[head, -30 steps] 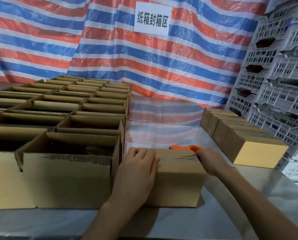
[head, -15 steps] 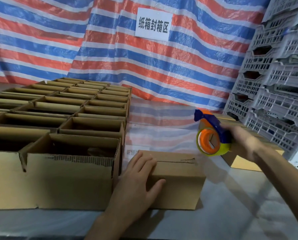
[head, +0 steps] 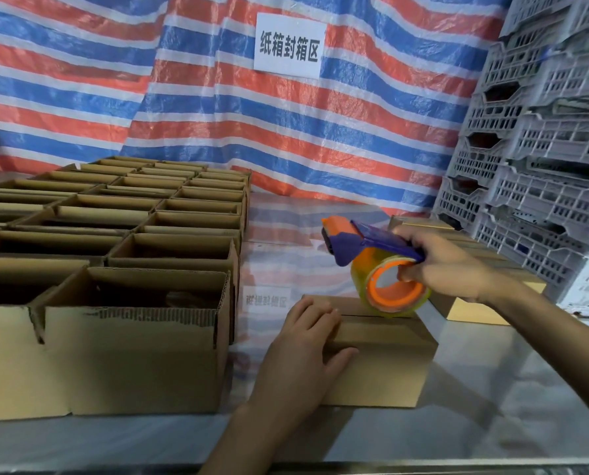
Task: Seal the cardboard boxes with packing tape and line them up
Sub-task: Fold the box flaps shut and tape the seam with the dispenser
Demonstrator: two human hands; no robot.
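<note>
Box (head: 378,358), seam running left-right, lay under left hand (head: 299,358), fingers (head: 315,313) flat; right hand (head: 450,269), fingers curled round tape dispenser (head: 365,246), poised over its right end.

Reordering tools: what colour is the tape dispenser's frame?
Purple-blue, with orange tip and core; tape dispenser shows best in head view.

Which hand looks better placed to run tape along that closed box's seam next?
Probably the right hand: it grips the tape dispenser just over the closed box, while the left hand rests on it.
</note>
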